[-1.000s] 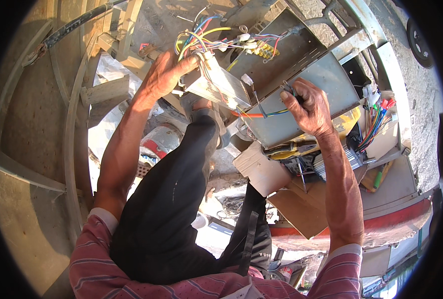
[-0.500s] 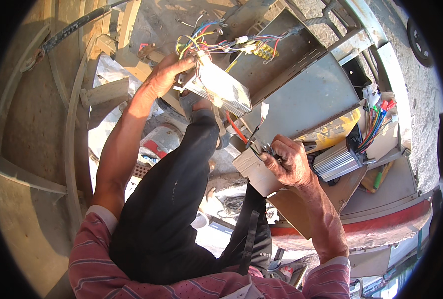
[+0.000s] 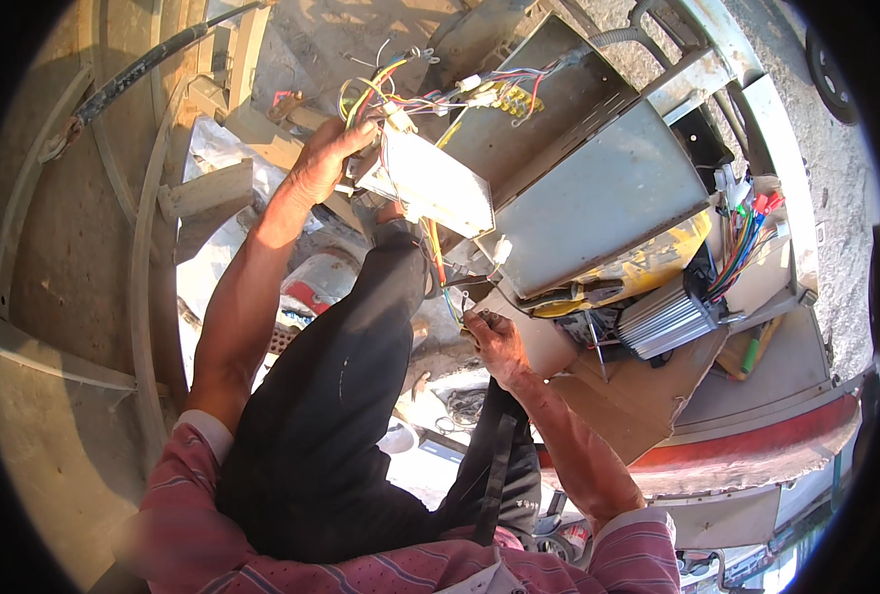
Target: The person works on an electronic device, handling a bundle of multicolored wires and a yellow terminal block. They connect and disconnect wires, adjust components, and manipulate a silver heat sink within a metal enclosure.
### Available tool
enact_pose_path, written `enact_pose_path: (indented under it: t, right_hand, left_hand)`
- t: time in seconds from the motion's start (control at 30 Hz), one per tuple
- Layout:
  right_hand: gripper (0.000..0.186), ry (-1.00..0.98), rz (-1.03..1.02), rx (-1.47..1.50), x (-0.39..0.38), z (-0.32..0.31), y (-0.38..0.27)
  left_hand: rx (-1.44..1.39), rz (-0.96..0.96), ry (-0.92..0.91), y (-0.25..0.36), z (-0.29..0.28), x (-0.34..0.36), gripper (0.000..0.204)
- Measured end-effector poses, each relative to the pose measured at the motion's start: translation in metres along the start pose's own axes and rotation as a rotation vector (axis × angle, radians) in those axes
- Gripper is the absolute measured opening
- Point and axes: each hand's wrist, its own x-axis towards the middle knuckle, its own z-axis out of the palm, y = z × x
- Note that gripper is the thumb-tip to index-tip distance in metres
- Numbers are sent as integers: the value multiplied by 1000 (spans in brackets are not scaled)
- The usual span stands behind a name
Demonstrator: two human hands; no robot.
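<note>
A silver box hangs tilted above the person's bent knee, in front of a grey metal panel. The left fingers are closed on its upper end, thumb on top, the others partly hidden behind it. A tangle of coloured wires spreads from that end, and thin leads drop from the lower one. The right fingers are pinched together on the ends of those leads, largely hiding what they grip; a white plug sits near them

Close beside the box, an open metal bin and the panel crowd its right side, while the knee fills the space below. Further right lie a yellow casing, a finned silver unit with its own wire bundle, and cardboard below

A second ago the right hand was over the panel; now it is lower and further left, with the leads drawn downward. The left hand keeps its place at the wired end

Counted: one box in hand, one finned unit, one white plug by the right hand, one yellow terminal strip by the bin
</note>
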Motion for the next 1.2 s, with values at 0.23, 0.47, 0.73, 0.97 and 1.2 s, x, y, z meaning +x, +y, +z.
enact_pose_path:
  t: [0.23,0.47,0.73,0.97,1.2]
  right_hand:
    - [39,-74,-127,-106,-12,-3,-18]
    - [50,47,-146,-282,-20,-20,-26]
    - [54,149,-200,-493,-18,-17,-17]
    - [51,177,-177,-438,-22,-9,-6]
    - [50,416,-235,-184,-38,-46,0]
  left_hand:
    - [-266,17,103,20,-6,29,47]
    - [-146,-94,-225,24,-36,40,42]
    - [-239,-123,-169,-7,-48,59,47]
    - [-6,-140,-250,7,-57,61,52]
    - [36,-148,-216,-3,-52,57,55]
